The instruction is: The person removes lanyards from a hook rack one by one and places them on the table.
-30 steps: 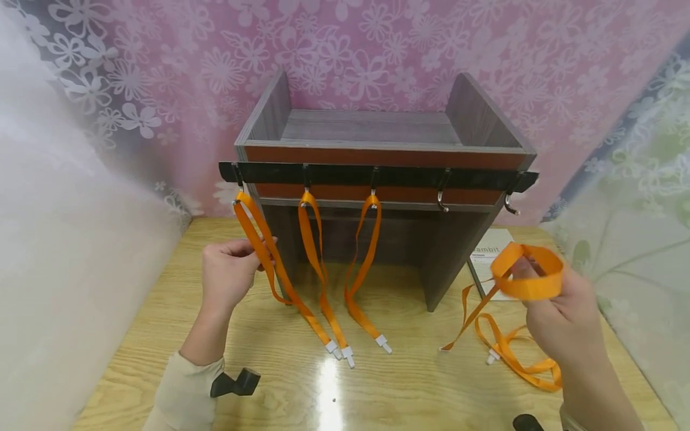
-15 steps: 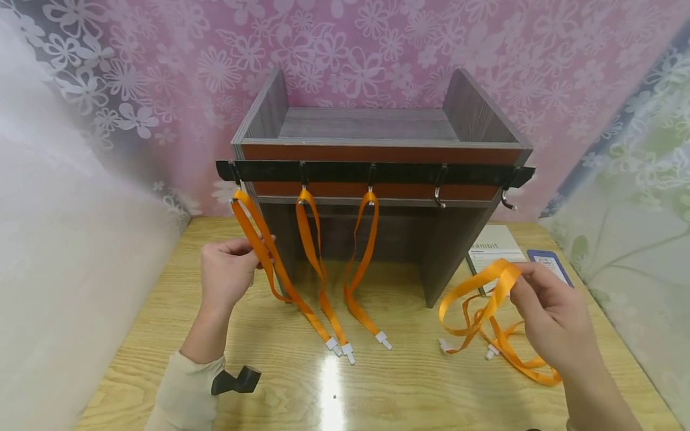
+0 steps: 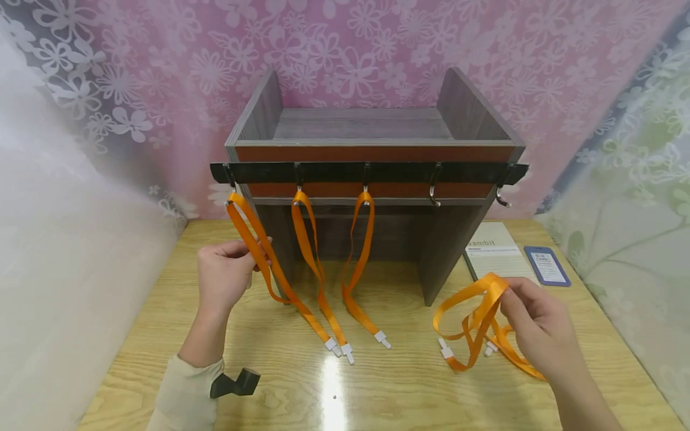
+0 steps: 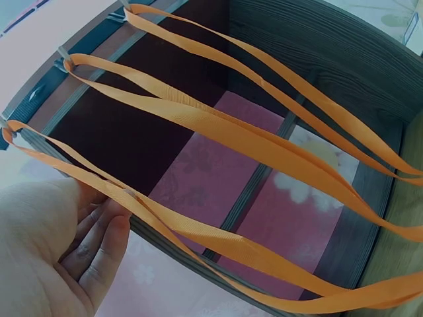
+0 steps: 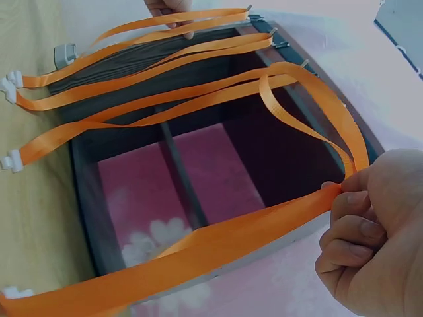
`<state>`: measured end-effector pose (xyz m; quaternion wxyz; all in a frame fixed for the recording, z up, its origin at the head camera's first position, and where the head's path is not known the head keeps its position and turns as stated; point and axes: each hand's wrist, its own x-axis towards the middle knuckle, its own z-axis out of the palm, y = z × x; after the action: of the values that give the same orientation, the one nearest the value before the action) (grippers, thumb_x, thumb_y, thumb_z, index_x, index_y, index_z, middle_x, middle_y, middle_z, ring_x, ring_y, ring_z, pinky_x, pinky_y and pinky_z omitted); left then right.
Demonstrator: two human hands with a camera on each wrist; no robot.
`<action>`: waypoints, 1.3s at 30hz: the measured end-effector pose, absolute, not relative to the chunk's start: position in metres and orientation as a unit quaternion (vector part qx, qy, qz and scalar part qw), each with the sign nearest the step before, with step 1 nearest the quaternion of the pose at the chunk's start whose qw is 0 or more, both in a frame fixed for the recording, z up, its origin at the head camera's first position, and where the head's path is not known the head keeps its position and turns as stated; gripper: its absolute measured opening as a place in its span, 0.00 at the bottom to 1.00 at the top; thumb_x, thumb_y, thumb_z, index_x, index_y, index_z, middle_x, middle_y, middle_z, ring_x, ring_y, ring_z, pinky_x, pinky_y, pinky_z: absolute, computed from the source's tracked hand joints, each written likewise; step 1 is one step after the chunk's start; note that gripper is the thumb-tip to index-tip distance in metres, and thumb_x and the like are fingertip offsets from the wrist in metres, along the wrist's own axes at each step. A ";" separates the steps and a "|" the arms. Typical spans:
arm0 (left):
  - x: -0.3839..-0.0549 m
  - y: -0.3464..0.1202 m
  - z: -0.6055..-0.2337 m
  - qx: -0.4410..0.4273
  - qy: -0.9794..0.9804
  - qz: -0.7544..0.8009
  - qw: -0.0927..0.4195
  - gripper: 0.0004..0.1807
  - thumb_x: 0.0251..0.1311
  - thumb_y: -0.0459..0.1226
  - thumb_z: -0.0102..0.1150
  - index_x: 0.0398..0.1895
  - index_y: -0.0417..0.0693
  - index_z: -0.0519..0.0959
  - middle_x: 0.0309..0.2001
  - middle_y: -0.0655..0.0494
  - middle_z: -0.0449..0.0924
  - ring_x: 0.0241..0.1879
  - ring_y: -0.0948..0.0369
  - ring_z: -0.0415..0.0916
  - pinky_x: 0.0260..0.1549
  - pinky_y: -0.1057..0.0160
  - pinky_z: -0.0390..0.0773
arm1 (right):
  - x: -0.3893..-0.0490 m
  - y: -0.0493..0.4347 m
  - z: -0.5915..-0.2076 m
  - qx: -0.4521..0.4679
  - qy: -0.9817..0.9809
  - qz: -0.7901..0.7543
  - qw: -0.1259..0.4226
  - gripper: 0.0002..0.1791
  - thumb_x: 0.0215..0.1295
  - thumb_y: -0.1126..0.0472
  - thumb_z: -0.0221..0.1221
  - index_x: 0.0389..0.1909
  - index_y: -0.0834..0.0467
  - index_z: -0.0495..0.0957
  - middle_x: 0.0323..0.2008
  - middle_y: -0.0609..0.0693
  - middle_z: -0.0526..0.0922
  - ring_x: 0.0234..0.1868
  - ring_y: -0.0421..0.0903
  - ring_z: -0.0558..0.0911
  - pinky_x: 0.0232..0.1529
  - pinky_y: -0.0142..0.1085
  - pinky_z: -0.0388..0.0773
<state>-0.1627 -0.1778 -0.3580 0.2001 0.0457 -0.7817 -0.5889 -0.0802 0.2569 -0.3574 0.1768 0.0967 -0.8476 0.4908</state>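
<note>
My right hand (image 3: 539, 329) pinches an orange lanyard (image 3: 480, 311) between thumb and fingers. Its loop opens to the left, and its white clip (image 3: 445, 348) hangs low near the table. At the left, my left hand (image 3: 226, 272) has its fingertips on the strap of the leftmost hanging lanyard (image 3: 253, 233), pinching it below the hook. Two more orange lanyards, the middle one (image 3: 307, 239) and another (image 3: 363, 239), hang from neighbouring hooks, their clips lying toward the table. Another orange lanyard (image 3: 512, 353) lies on the table, partly hidden behind my right hand.
A black hook rail (image 3: 399, 172) runs across the front of a grey wooden shelf (image 3: 485, 114). Its two right hooks, one metal hook (image 3: 433, 196) and the end hook (image 3: 502, 197), hold nothing. A notebook (image 3: 498, 251) and a blue card holder (image 3: 547, 266) lie at the right.
My right hand has moved down and turned, so the lanyard's loop now opens leftward. The card holder, hidden before, has come into view. My left hand stays at the leftmost strap.
</note>
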 end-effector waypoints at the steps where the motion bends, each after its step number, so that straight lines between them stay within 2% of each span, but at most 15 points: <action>1: -0.162 -0.178 -0.358 0.049 -0.782 -0.589 0.199 0.15 0.53 0.44 0.76 0.24 0.39 0.89 0.14 0.66 0.82 0.13 0.61 0.76 0.09 0.67 0.68 | -0.080 0.256 -0.360 0.087 -0.851 0.488 0.173 0.10 0.76 0.70 0.49 0.43 0.67 0.79 0.29 0.36 0.84 0.32 0.33 0.80 0.37 0.20 0.77; 5: -0.163 -0.179 -0.357 0.060 -0.786 -0.587 0.188 0.16 0.51 0.46 0.77 0.24 0.41 0.90 0.15 0.64 0.82 0.11 0.60 0.74 0.09 0.66 0.67 | -0.078 0.255 -0.376 0.057 -0.839 0.523 0.140 0.10 0.77 0.67 0.49 0.44 0.65 0.80 0.29 0.37 0.84 0.31 0.31 0.80 0.34 0.21 0.77; 7: -0.164 -0.180 -0.358 0.061 -0.789 -0.583 0.186 0.16 0.51 0.47 0.77 0.25 0.42 0.90 0.15 0.65 0.83 0.13 0.61 0.75 0.10 0.66 0.68 | -0.078 0.254 -0.384 0.042 -0.829 0.541 0.132 0.11 0.77 0.66 0.49 0.44 0.63 0.80 0.25 0.38 0.79 0.25 0.32 0.75 0.24 0.23 0.73; 8: -0.164 -0.180 -0.357 0.062 -0.790 -0.581 0.185 0.16 0.51 0.47 0.77 0.25 0.42 0.90 0.15 0.65 0.83 0.14 0.61 0.77 0.10 0.66 0.69 | -0.079 0.253 -0.387 0.037 -0.823 0.553 0.127 0.11 0.77 0.65 0.49 0.44 0.63 0.80 0.24 0.39 0.79 0.25 0.32 0.75 0.23 0.23 0.72; 11: -0.164 -0.180 -0.357 0.060 -0.789 -0.583 0.187 0.15 0.51 0.47 0.77 0.25 0.42 0.90 0.16 0.66 0.83 0.18 0.59 0.80 0.12 0.66 0.72 | -0.080 0.252 -0.393 0.024 -0.813 0.568 0.127 0.11 0.77 0.65 0.50 0.43 0.63 0.80 0.20 0.41 0.74 0.19 0.38 0.69 0.16 0.32 0.64; 12: -0.164 -0.180 -0.357 0.058 -0.787 -0.584 0.189 0.15 0.51 0.46 0.77 0.25 0.42 0.90 0.16 0.66 0.83 0.18 0.58 0.81 0.13 0.66 0.72 | -0.080 0.251 -0.395 0.021 -0.817 0.562 0.130 0.10 0.77 0.64 0.50 0.43 0.64 0.79 0.18 0.43 0.71 0.17 0.41 0.65 0.15 0.37 0.61; 15: -0.164 -0.180 -0.357 0.052 -0.779 -0.593 0.196 0.14 0.52 0.45 0.77 0.26 0.41 0.90 0.15 0.66 0.83 0.18 0.56 0.81 0.13 0.66 0.73 | -0.082 0.252 -0.401 0.020 -0.827 0.547 0.128 0.11 0.78 0.64 0.49 0.44 0.66 0.78 0.19 0.44 0.73 0.16 0.42 0.66 0.14 0.37 0.62; 19: -0.164 -0.180 -0.358 0.047 -0.777 -0.592 0.207 0.15 0.52 0.45 0.77 0.25 0.40 0.90 0.14 0.66 0.83 0.16 0.60 0.80 0.13 0.66 0.73 | -0.083 0.256 -0.414 0.006 -0.846 0.522 0.114 0.11 0.79 0.63 0.48 0.46 0.64 0.77 0.21 0.42 0.76 0.15 0.40 0.66 0.12 0.37 0.62; 21: -0.165 -0.180 -0.359 0.048 -0.778 -0.590 0.209 0.15 0.51 0.45 0.77 0.25 0.40 0.90 0.14 0.66 0.83 0.16 0.61 0.79 0.13 0.66 0.73 | -0.082 0.259 -0.423 -0.006 -0.847 0.522 0.104 0.12 0.79 0.61 0.47 0.47 0.64 0.77 0.19 0.42 0.75 0.13 0.39 0.65 0.11 0.37 0.61; 26: -0.166 -0.179 -0.362 0.051 -0.775 -0.597 0.202 0.16 0.51 0.46 0.77 0.24 0.39 0.90 0.14 0.66 0.82 0.16 0.61 0.79 0.13 0.66 0.74 | -0.079 0.263 -0.446 -0.031 -0.840 0.536 0.083 0.14 0.79 0.61 0.47 0.52 0.67 0.75 0.18 0.42 0.72 0.11 0.37 0.64 0.11 0.37 0.64; 32: -0.166 -0.179 -0.364 0.051 -0.771 -0.604 0.195 0.15 0.52 0.44 0.77 0.25 0.38 0.89 0.14 0.66 0.82 0.16 0.63 0.79 0.15 0.67 0.76 | -0.081 0.271 -0.460 -0.072 -0.851 0.516 0.059 0.18 0.80 0.57 0.47 0.57 0.66 0.74 0.29 0.34 0.83 0.18 0.36 0.73 0.21 0.31 0.77; 39: -0.167 -0.179 -0.362 0.060 -0.773 -0.599 0.198 0.16 0.51 0.45 0.77 0.23 0.40 0.90 0.14 0.65 0.82 0.16 0.61 0.79 0.12 0.67 0.71 | -0.090 0.280 -0.468 -0.069 -0.849 0.523 0.024 0.22 0.79 0.55 0.50 0.60 0.69 0.74 0.34 0.31 0.86 0.24 0.33 0.79 0.23 0.29 0.78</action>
<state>-0.1668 -0.1793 -0.3622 0.1982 0.0596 -0.7733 -0.5993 -0.0902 0.2798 -0.4684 0.0244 -0.0690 -0.8492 0.5230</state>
